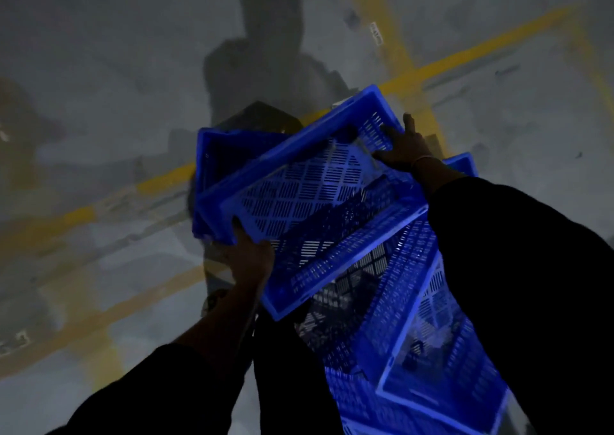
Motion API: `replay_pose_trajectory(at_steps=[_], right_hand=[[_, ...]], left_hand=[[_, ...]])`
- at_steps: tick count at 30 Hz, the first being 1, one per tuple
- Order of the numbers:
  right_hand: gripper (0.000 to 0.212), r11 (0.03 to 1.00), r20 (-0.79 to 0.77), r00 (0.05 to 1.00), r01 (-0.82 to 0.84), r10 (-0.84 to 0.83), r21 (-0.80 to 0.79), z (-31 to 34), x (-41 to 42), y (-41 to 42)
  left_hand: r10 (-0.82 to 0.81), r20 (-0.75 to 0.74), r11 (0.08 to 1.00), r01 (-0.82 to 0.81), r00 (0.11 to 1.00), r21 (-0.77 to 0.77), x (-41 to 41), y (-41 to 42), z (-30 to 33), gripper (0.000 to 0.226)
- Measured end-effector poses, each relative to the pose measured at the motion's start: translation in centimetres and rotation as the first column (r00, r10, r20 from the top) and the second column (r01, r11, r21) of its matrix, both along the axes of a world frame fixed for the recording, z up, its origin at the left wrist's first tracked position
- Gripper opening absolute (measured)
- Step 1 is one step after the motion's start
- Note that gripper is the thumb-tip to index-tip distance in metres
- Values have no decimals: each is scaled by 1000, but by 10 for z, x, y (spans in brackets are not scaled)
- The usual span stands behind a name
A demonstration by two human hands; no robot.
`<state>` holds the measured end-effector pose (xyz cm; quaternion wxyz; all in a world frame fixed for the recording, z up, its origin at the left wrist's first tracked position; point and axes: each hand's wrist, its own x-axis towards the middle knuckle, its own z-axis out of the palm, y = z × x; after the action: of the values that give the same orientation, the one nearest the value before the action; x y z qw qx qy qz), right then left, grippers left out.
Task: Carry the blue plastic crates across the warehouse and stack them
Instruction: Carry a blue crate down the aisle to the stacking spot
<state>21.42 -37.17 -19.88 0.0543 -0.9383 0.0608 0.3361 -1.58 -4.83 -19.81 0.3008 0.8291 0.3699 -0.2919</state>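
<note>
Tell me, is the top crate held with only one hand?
No, both hands grip the top crate: the left hand holds its near corner and the right hand holds its far end.

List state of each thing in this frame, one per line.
top crate: tilted, held at opposite ends by both hands, empty.
left hand: grips the near left end of the top crate.
right hand: grips the far right end of the top crate.
lower crates: skewed under the top crate, not aligned.
floor: grey, marked with yellow lines.
</note>
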Motion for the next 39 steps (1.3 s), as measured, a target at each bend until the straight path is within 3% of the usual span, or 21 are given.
replay_pose_trajectory(at_steps=[5, 13, 23, 27, 32, 39], right_hand=[[85, 998, -33, 998, 51, -53, -42, -19, 11, 1], [86, 995, 22, 1000, -13, 15, -97, 21, 3, 17], [73, 992, 174, 979, -93, 106, -83, 174, -32, 47], [75, 987, 236, 958, -153, 162, -56, 252, -55, 86], [72, 963, 338, 908, -270, 249, 16, 336, -86, 147], [69, 869, 460, 783, -492, 418, 47, 401, -116, 252]], left_hand=[[101, 23, 994, -101, 995, 29, 0, -5, -14, 81], [5, 44, 996, -9, 999, 88, 0, 37, 12, 81], [-246, 324, 969, 239, 914, 60, -8, 133, 139, 84], [-352, 317, 935, 319, 881, 152, -25, 185, 211, 91], [-342, 363, 932, 265, 867, 246, -72, 245, 294, 81], [-168, 468, 954, 23, 868, 298, -161, 328, 352, 66]])
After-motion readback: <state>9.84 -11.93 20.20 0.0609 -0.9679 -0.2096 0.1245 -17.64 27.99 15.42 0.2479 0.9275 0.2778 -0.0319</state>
